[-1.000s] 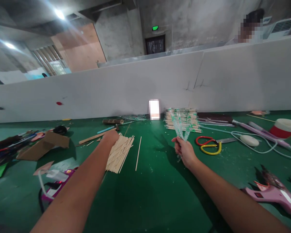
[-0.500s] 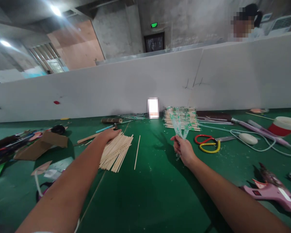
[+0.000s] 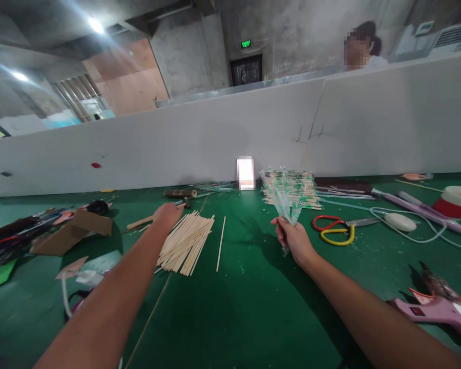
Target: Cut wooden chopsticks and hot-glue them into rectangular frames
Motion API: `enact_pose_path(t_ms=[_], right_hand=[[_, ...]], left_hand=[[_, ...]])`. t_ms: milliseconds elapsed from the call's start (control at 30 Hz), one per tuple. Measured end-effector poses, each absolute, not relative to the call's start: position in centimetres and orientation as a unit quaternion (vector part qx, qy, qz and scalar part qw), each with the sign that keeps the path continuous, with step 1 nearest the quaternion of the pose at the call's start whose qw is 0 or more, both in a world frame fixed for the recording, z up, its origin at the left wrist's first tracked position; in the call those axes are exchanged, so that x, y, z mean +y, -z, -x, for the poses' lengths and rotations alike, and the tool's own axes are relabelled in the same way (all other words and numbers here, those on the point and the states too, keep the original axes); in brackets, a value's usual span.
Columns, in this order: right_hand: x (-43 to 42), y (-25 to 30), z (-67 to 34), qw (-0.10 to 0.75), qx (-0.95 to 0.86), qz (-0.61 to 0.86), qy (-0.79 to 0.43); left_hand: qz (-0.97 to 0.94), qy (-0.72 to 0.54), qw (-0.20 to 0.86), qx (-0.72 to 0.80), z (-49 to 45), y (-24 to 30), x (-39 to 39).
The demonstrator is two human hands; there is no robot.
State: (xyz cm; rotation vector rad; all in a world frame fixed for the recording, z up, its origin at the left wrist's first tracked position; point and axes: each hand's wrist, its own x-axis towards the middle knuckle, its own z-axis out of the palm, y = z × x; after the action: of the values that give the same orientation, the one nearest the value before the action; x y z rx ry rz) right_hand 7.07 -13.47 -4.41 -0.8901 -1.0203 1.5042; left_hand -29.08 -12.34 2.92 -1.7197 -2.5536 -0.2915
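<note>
right hand [image 3: 295, 241] fist closed on clear green-print wrappers [image 3: 286, 197] (fanned upward) above green table [image 3: 246, 307] | left hand [image 3: 168, 214] fingers together, resting at far end of wooden stick pile [image 3: 186, 243] | scissors [image 3: 333, 229] right of wrappers

Single wide-angle view from a camera on the person's head, facing forward and slightly down over a green tabletop [image 3: 253, 307] toward a long white partition wall [image 3: 176, 143]. The left hand [image 3: 168, 214] and right hand [image 3: 294, 241] sit mid-frame at arm's length.

Loose sticks [image 3: 185, 242] lie left of the scissors [image 3: 333, 230] — stacked packets [image 3: 292, 188] behind them
</note>
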Motion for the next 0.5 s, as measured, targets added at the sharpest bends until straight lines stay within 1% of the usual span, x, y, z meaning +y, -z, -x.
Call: enact_pose_path(t_ms=[67, 167, 200, 233, 267, 300, 333, 400, 500], right_hand=[[-13.9, 3.8, -6.8, 0.516, -0.454, 0.382, -0.618], [-14.4, 3.5, -6.3, 0.485, -0.501, 0.427, -0.575], [-14.5, 3.7, -6.2, 0.477, -0.517, 0.443, -0.556], [-14.7, 3.9, -6.2, 0.469, -0.537, 0.454, -0.534], [-14.8, 4.1, -6.3, 0.458, -0.566, 0.458, -0.51], [-14.9, 4.3, -6.4, 0.442, -0.6, 0.459, -0.483], [-15.0, 4.4, -6.6, 0.42, -0.637, 0.458, -0.456], [-15.0, 4.4, -7.1, 0.353, -0.7, 0.49, -0.38], [-15.0, 3.7, -7.2, 0.253, -0.728, 0.576, -0.272]], left_hand=[[0.577, 0.166, 0.032, -0.799, 25.3, -3.2, -12.2], [0.655, 0.233, -0.04, -0.718, 17.5, -1.9, -12.7], [0.682, 0.254, -0.087, -0.68, 14.7, -1.1, -13.1], [0.704, 0.306, -0.186, -0.614, 12.1, -0.3, -13.6], [0.712, 0.329, -0.275, -0.556, 9.8, 0.6, -14.2], [0.709, 0.338, -0.34, -0.518, 8.0, 1.4, -14.7], [0.697, 0.344, -0.382, -0.5, 6.5, 2.1, -15.2], [0.65, 0.38, -0.417, -0.51, 5.0, 3.0, -15.7], [0.597, 0.444, -0.402, -0.534, 4.8, 3.2, -15.7]])
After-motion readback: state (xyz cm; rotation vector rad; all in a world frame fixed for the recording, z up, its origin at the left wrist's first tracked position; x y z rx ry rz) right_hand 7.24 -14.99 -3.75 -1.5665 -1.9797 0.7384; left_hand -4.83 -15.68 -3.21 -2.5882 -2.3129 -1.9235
